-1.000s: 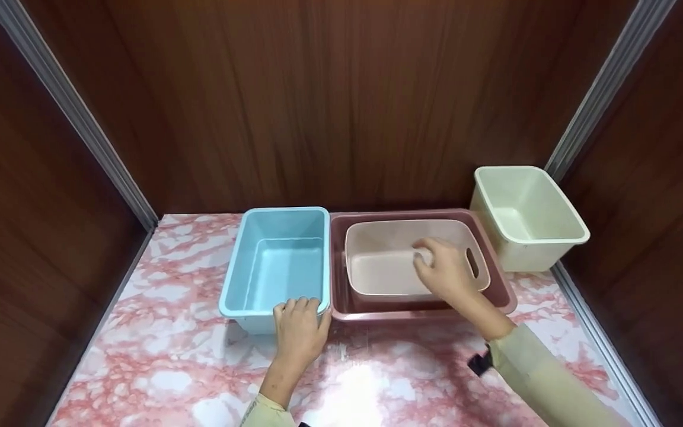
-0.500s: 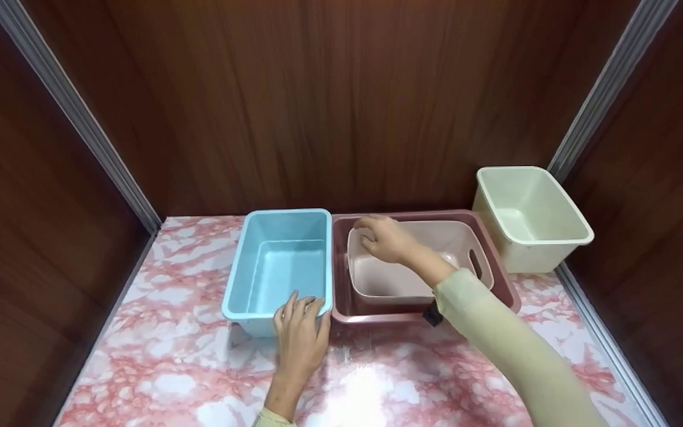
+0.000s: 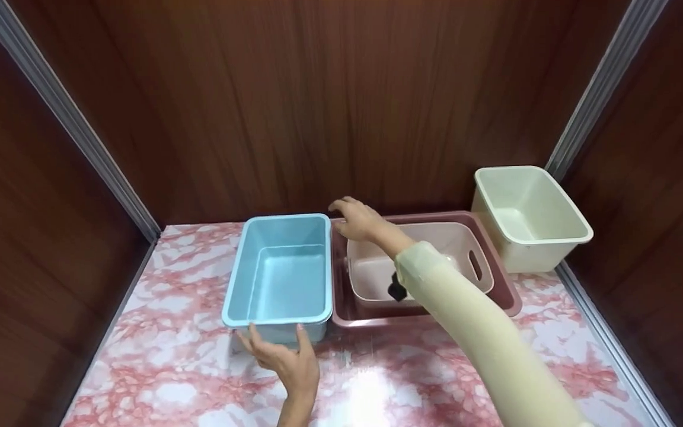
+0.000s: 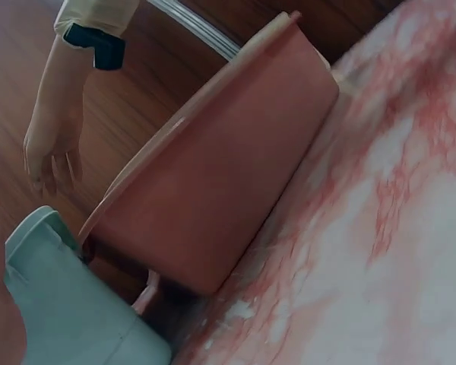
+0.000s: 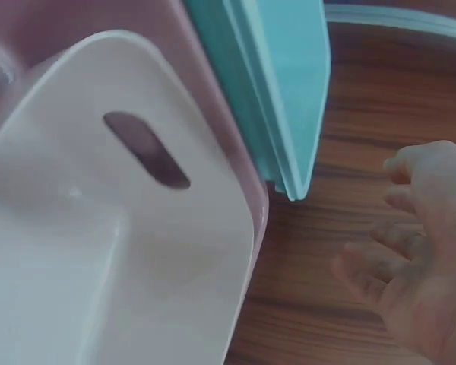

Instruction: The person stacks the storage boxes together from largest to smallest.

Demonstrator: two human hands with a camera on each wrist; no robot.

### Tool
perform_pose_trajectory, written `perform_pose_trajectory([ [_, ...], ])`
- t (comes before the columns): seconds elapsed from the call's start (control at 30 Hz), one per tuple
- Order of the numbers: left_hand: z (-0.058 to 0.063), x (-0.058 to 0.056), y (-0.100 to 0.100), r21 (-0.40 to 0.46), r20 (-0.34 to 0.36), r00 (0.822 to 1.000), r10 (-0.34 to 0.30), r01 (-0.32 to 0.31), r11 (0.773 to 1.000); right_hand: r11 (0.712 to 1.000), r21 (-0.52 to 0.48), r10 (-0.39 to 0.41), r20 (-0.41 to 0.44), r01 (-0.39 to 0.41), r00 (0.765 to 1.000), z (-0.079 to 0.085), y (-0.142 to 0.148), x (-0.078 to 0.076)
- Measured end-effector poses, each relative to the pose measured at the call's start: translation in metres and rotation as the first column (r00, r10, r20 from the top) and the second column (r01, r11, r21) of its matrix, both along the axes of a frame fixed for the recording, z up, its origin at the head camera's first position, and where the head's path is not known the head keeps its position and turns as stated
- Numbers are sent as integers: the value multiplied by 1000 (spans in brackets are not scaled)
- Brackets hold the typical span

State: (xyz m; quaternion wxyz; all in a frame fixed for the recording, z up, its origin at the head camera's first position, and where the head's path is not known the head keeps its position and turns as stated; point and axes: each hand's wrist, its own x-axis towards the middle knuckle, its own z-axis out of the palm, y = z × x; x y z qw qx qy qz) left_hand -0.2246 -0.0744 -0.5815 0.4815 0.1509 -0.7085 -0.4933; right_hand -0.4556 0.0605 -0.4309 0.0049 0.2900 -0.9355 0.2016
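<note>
A light blue plastic bin stands at centre left, its rim showing a doubled edge in the right wrist view. My left hand is at its front side, fingers spread, with fingertips right at the front rim. Over the bin's back right corner hovers my right hand, fingers loosely bent and nothing in them; the right wrist view shows that hand apart from the bin. Beside the bin lies a dark pink basin, and inside it sits a beige basket with a handle slot.
A tall cream bin stands at the right, against the basin's end. Brown wood-grain panels with metal corner strips enclose the back and sides. The table has a red and white marbled top.
My right hand has moved left and back, from over the beige basket to the blue bin's back corner. My left hand has let go of the front rim and spread lower along that side.
</note>
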Motion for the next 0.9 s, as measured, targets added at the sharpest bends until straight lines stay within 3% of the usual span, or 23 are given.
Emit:
perform_pose_trajectory([
  [0.07,-1,0,1,142,11,1000,-14,12,990,1000,-10,-4,33,4,999,-2,-7,-3],
  [0.13,-1,-1,3,262,37,999,-34,23,965,1000,-15,1,67,0,998,-4,-12,-5],
  [0.23,0,-5,4,349,91,995,-46,11,937,1000,-6,3,95,-3,995,-7,-19,-9],
  [0.37,1,-14,4,366,145,989,-20,-35,930,1000,2,-12,115,12,993,-12,-22,-15],
  [0.67,-1,-30,1,428,62,997,-41,11,904,998,-32,-43,208,50,977,-21,-17,-30],
  [0.9,-5,-35,4,415,45,999,-14,-6,910,990,-99,-64,281,95,958,-25,-11,-34],
])
